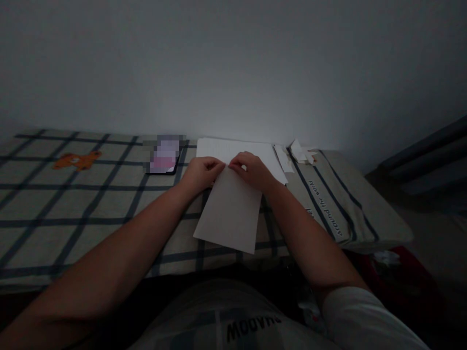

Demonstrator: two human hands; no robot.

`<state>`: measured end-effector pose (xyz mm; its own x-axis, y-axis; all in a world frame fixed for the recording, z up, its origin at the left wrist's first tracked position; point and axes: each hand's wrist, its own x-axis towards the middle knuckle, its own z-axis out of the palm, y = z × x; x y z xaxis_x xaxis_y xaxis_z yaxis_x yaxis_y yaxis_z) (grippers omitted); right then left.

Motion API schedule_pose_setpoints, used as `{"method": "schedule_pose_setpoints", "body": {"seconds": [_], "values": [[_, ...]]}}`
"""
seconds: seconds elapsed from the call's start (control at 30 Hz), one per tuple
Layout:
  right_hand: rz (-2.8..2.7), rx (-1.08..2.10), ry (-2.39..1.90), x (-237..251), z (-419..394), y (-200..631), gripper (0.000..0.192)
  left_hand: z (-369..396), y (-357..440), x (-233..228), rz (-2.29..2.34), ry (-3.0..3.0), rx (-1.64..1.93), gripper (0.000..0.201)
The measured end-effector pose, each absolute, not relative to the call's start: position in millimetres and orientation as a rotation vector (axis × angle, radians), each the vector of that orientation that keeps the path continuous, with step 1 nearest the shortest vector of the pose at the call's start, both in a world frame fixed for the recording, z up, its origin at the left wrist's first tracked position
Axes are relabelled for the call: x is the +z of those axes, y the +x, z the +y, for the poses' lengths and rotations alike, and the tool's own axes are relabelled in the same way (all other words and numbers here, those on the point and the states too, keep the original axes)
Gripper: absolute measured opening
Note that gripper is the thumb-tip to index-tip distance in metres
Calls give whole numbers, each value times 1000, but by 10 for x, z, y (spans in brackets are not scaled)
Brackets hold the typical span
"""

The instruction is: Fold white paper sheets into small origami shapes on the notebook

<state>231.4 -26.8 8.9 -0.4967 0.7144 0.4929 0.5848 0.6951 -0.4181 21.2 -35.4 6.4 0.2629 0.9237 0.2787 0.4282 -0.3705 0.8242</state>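
A sheet of white paper [229, 209] hangs from my fingertips, its lower edge reaching toward the front of the table. My left hand [203, 172] pinches the sheet's upper edge. Close beside it, my right hand [251, 167] pinches the same edge, thumb against fingertips. Only a narrow gap separates the two hands. Behind them, more white paper [237, 146] lies flat on the cloth, partly covered by my hands.
A checked cloth [116, 204] covers the table. A phone [166, 155], partly pixelated, lies to the left, with an orange flat object [77, 160] farther left. Torn paper scraps [301, 153] sit at the right. A pale wall [233, 68] rises behind.
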Motion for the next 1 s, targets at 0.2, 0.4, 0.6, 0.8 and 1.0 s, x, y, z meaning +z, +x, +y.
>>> {"method": "schedule_pose_setpoints", "body": {"seconds": [0.2,0.4,0.6,0.8,1.0], "values": [[-2189,332,-908,69,-267,2317,12,-377,203,79,1190,2011,979,31],[-2163,330,-882,71,-296,2250,12,-407,208,126,1189,2111,961,29],[-2151,266,-951,108,-311,2258,12,-407,224,132,1185,1927,916,26],[-2095,174,-1001,128,-291,2295,14,-423,245,161,1213,1833,890,22],[-2007,119,-1022,104,-217,2392,14,-432,238,184,1235,1857,842,22]]}}
